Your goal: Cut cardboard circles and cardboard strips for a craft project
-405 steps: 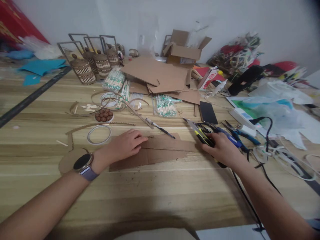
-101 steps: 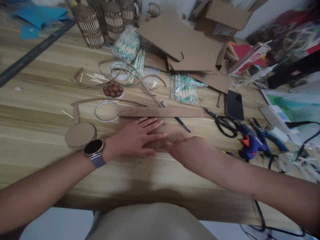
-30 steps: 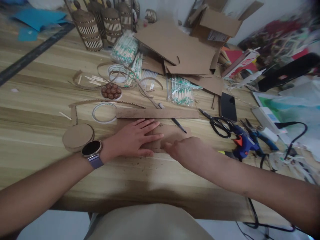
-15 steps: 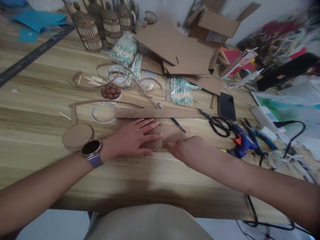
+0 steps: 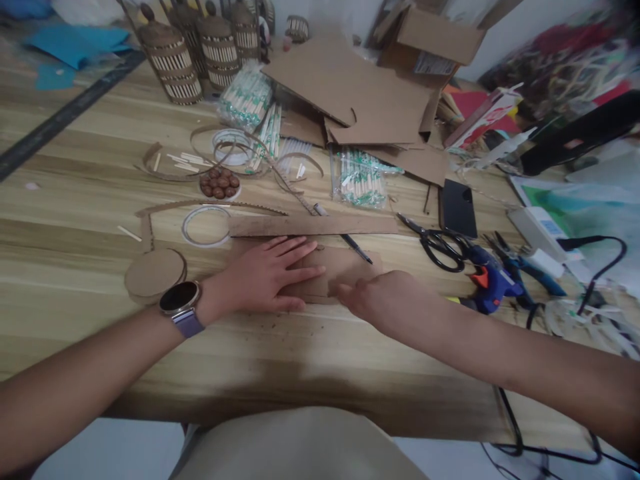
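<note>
A flat cardboard piece (image 5: 345,263) lies on the table in front of me. My left hand (image 5: 270,273) presses flat on it, fingers spread. My right hand (image 5: 373,293) is curled closed over the piece's near right edge, and what its fingers pinch is hidden. A long cardboard strip (image 5: 315,225) lies along the far edge of the piece. Between strip and piece, a dark pen (image 5: 356,248) rests at a slant, partly covered by the strip.
To the right are black scissors (image 5: 443,250), a blue glue gun (image 5: 493,280), pliers (image 5: 530,270) and a phone (image 5: 459,208). On the left lie cardboard discs (image 5: 155,273), a tape roll (image 5: 206,225) and brown balls (image 5: 219,182). Cardboard sheets (image 5: 360,87) and stick lanterns (image 5: 175,60) stand behind.
My right hand has shifted very slightly to the right along the cardboard's near edge. My left hand stays flat in place. The view has turned a little.
</note>
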Demonstrator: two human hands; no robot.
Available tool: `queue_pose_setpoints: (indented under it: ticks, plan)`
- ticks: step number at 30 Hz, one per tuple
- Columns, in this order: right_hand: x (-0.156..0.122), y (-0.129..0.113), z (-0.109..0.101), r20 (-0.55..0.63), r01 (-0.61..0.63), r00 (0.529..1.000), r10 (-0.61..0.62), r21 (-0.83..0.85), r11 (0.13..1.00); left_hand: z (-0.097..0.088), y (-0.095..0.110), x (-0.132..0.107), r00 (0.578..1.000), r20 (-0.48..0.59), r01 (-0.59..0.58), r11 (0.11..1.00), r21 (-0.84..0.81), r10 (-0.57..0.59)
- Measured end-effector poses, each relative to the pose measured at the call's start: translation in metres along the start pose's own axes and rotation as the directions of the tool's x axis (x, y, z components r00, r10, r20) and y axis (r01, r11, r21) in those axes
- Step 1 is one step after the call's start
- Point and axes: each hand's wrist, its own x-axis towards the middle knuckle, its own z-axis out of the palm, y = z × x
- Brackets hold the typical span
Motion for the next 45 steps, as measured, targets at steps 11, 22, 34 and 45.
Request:
queue_pose_setpoints:
  ticks: [11, 22, 34, 45]
  plan:
    - [-0.007, 0.012, 0.017, -0.100, 0.026, 0.995, -0.028, -0.023, 0.999, 0.001, 0.000, 0.001, 1.000, -0.003, -0.010, 1.000, 0.018, 0.010]
    - [-0.004, 0.011, 0.019, -0.128, 0.014, 0.991, -0.021, -0.060, 0.998, 0.000, 0.001, 0.001, 1.000, 0.012, 0.003, 1.000, 0.026, -0.003]
    - [0.004, 0.004, 0.014, -0.147, 0.046, 0.987, -0.057, -0.079, 0.996, 0.003, 0.000, 0.000, 1.000, -0.025, -0.001, 1.000, 0.016, 0.001]
    - [0.007, 0.003, 0.009, -0.116, 0.046, 0.992, -0.055, -0.077, 0.996, 0.000, 0.001, 0.001, 1.000, 0.005, 0.000, 1.000, 0.015, 0.000]
